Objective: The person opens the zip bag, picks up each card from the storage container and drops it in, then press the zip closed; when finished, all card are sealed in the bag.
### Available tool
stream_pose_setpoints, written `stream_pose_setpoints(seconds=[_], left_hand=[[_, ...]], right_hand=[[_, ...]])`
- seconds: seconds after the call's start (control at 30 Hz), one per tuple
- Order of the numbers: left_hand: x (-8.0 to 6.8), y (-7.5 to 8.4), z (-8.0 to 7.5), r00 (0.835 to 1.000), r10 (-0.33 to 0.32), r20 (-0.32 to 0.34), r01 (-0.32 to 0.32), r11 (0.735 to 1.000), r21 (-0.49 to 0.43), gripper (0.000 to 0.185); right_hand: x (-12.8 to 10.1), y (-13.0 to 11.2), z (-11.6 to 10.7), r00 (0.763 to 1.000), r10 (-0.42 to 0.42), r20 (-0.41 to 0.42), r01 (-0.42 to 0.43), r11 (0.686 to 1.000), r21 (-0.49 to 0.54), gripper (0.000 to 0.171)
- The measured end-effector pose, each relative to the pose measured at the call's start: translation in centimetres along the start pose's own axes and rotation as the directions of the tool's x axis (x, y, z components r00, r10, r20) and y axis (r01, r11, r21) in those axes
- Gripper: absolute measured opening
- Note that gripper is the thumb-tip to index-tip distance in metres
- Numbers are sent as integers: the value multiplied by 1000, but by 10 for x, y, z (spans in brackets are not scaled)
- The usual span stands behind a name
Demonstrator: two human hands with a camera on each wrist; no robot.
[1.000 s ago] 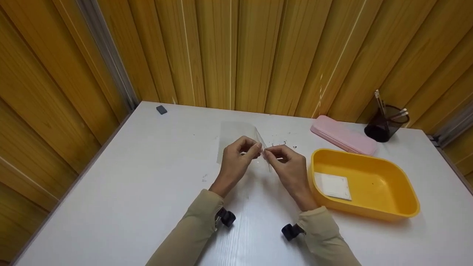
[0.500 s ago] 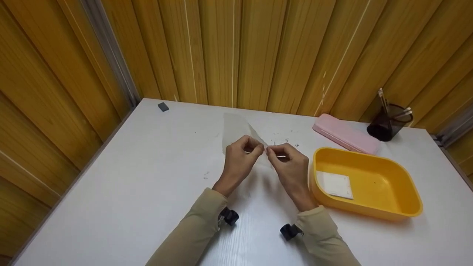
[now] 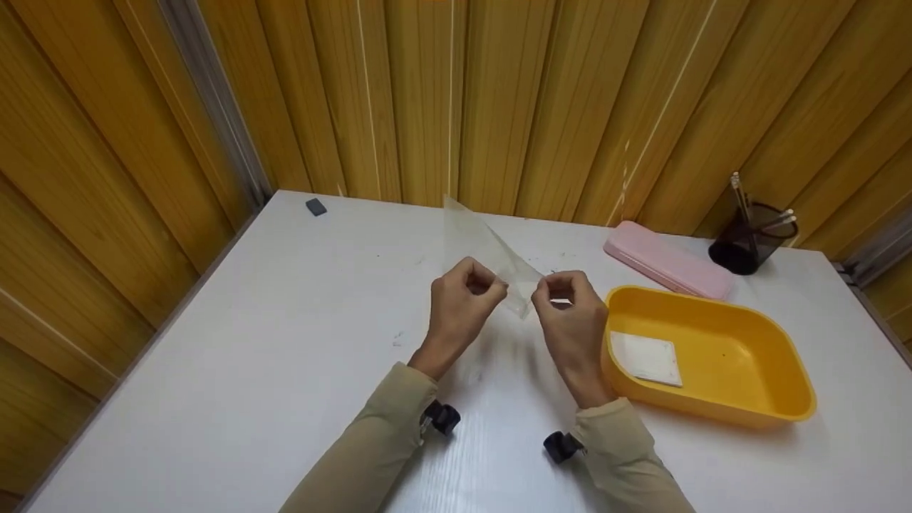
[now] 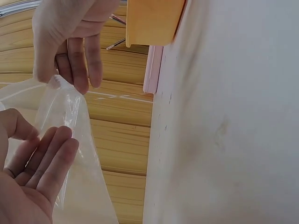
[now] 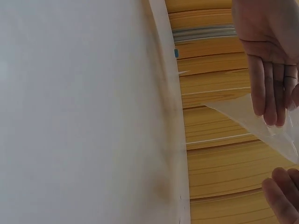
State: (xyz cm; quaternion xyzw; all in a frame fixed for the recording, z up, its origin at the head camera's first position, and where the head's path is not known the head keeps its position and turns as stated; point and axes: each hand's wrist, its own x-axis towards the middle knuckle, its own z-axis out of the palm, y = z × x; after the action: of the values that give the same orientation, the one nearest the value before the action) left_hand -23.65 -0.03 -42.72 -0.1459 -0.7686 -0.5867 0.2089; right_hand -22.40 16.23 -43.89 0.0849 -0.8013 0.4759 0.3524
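The plastic bag (image 3: 491, 253) is clear and thin, held up off the table (image 3: 249, 370) between the two hands, its free end rising away from the person toward the wooden wall. The left hand (image 3: 463, 303) pinches one side of the bag's lower edge, fingers curled in on the film. The right hand (image 3: 570, 320) pinches the other side, just across from the left, with a small gap between the two where the bag's corner hangs down. From the left wrist view the film (image 4: 70, 135) drapes over the left fingers (image 4: 46, 158) while the right fingertips (image 4: 79, 60) nip its top edge.

Just to the right of the right hand sits a yellow tub (image 3: 719, 413), and a white square pad (image 3: 645, 356) lies flat in its bottom. Beyond the tub, farther from the hands, a pink case (image 3: 666, 260) lies along the wall, and past that stands a dark cup (image 3: 752, 246) with pencils in it. Far off to the left of the left hand, near the table's back corner, is a small grey eraser (image 3: 315, 206).
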Motion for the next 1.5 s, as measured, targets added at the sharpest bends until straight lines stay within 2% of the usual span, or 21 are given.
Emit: stream_pose_setpoints(seconds=[0.17,0.4,0.57,0.8,0.97,1.13,1.3,1.5], left_hand=[[-3,3,2,1000,13,17,-12,998,-62,10],[-10,2,1,999,29,-45,-29,999,-13,16],[-11,1,5,998,51,-40,-50,999,21,13],[-8,1,3,994,98,-53,-91,989,117,13],[-4,1,-1,991,116,-63,-105,981,162,13],[-1,2,-5,993,86,-75,-71,981,182,13],[1,3,-7,996,66,-57,-52,974,220,15],[4,5,-7,999,43,-34,-33,967,254,13]], right_hand=[[-6,-2,6,998,9,67,-10,1000,14,15],[-16,-3,13,996,-48,69,47,999,19,9],[-15,-1,11,996,-83,30,84,995,-46,18],[-10,3,7,987,-151,-59,140,978,-153,18],[-6,4,2,984,-168,-61,155,971,-181,17],[-1,5,-4,988,-151,-45,140,974,-180,15],[4,5,-8,988,-148,-43,137,972,-190,15],[10,0,-11,994,-96,49,104,968,-230,12]])
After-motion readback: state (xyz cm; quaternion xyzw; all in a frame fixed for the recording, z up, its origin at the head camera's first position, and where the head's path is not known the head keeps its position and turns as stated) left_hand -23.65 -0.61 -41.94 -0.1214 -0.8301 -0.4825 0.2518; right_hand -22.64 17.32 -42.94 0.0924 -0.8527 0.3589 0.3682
